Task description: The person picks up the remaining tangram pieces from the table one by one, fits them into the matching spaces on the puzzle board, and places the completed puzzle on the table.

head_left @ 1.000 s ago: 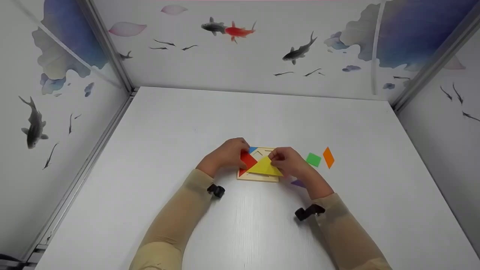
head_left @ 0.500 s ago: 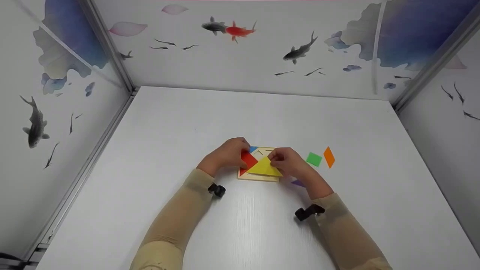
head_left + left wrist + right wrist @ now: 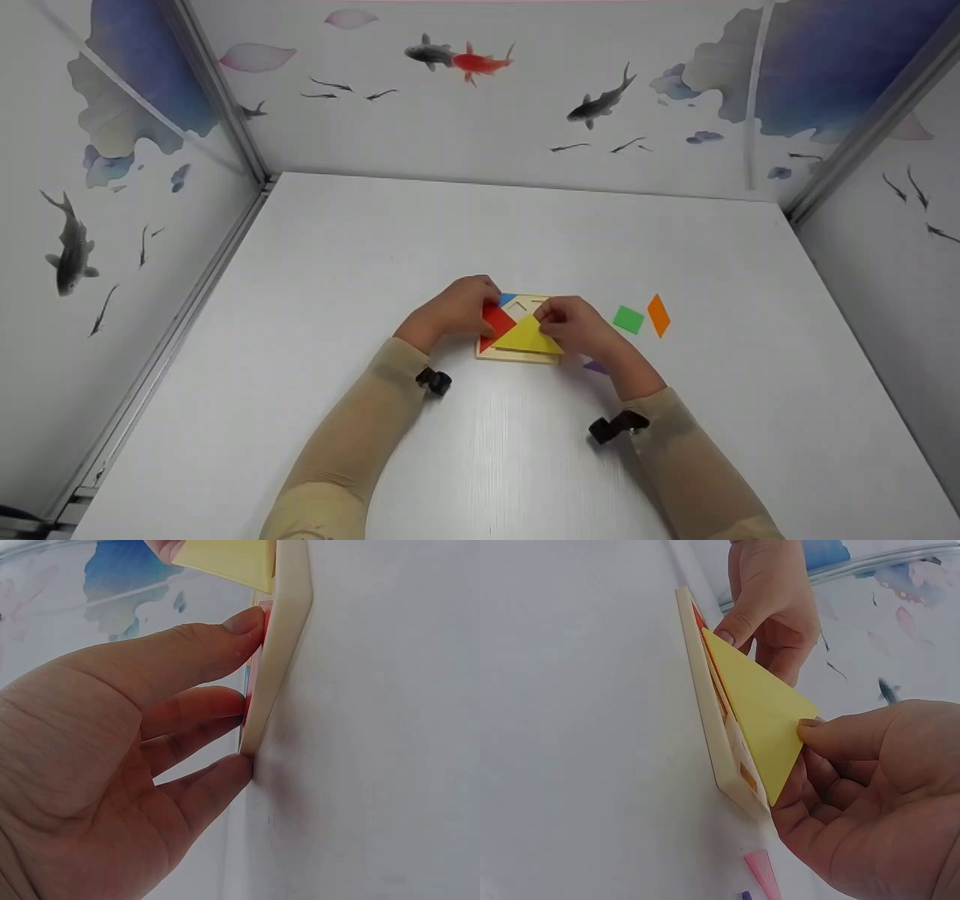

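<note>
A shallow wooden tray (image 3: 517,358) lies on the table with a red piece (image 3: 498,322) and a blue piece (image 3: 507,298) in it. The left hand (image 3: 457,309) rests on the tray's left side, thumb and fingertips touching the red piece and the tray edge, as the left wrist view (image 3: 112,735) shows. Between thumb and fingers the right hand (image 3: 577,326) pinches a yellow triangle (image 3: 529,337) by one corner. In the right wrist view the yellow triangle (image 3: 761,712) is tilted over the tray (image 3: 705,705), its far tip near the left thumb.
Right of the tray lie a green square (image 3: 628,319) and an orange parallelogram (image 3: 658,315). A purple piece (image 3: 596,367) is partly hidden by the right hand. A pink piece (image 3: 763,874) shows in the right wrist view. Printed panels stand around the white table (image 3: 480,450).
The yellow triangle has shifted slightly left over the tray, with the right hand moving a little along with it. The left hand has stayed in place.
</note>
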Demonstrator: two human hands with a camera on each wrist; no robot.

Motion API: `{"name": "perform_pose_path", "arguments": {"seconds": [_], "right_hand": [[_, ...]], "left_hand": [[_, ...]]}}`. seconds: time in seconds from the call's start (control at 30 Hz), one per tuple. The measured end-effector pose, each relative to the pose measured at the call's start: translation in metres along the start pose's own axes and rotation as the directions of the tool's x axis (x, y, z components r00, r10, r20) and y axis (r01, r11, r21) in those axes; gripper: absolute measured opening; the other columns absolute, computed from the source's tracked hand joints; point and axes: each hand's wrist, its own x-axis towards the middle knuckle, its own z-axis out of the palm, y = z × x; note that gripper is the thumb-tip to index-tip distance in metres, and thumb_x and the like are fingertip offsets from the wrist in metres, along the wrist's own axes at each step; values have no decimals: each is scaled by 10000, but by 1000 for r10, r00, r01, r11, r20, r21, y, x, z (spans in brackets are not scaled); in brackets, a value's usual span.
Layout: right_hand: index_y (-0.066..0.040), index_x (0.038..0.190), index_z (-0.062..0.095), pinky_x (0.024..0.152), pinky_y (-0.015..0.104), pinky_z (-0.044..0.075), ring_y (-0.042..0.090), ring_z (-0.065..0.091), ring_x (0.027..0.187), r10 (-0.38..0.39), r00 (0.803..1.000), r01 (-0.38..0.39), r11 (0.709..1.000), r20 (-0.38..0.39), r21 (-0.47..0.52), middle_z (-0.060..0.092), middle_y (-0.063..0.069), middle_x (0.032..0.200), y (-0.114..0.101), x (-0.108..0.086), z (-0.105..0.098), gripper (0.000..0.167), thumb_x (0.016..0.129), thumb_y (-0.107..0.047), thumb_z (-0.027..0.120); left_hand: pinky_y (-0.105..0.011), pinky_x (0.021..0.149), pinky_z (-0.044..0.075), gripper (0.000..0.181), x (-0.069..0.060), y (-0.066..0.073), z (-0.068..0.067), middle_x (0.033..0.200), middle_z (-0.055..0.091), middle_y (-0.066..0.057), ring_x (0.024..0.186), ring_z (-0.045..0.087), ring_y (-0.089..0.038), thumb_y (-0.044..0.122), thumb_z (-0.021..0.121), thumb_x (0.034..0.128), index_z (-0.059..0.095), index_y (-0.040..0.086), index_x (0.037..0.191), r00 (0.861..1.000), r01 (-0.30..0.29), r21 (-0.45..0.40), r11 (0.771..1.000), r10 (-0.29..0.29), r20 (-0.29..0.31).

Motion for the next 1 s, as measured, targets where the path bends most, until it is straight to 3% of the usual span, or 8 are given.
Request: {"name": "perform_pose_path", "arguments": {"seconds": [0.53,0.8,1.0], "right_hand": [[-106,1147,702,790,282,530,244,581,912,70,997,-71,996,25,46,628,77,998,-2,1,3,131,1022,-85,670],[-84,1122,694,755,276,507,227,570,874,56,998,-58,997,35,58,618,69,967,-1,0,5,105,1025,-65,659],[-69,1115,700,725,269,498,216,566,839,33,999,-35,997,25,73,617,68,950,0,0,8,104,1023,-50,658]], "left_hand": [[-376,1159,487,408,1,-2,1,1354,642,-54,1269,586,-249,217,864,878,761,68,1243,1000,6,-16,1000,-6,7],[-370,1156,489,427,1,-3,2,1349,638,-43,1262,583,-238,233,875,869,757,83,1251,1000,17,-27,999,-17,6],[-375,1145,497,430,2,-4,1,1331,650,-77,1235,605,-261,209,871,860,759,54,1245,1000,-11,-5,1000,11,0]]}}
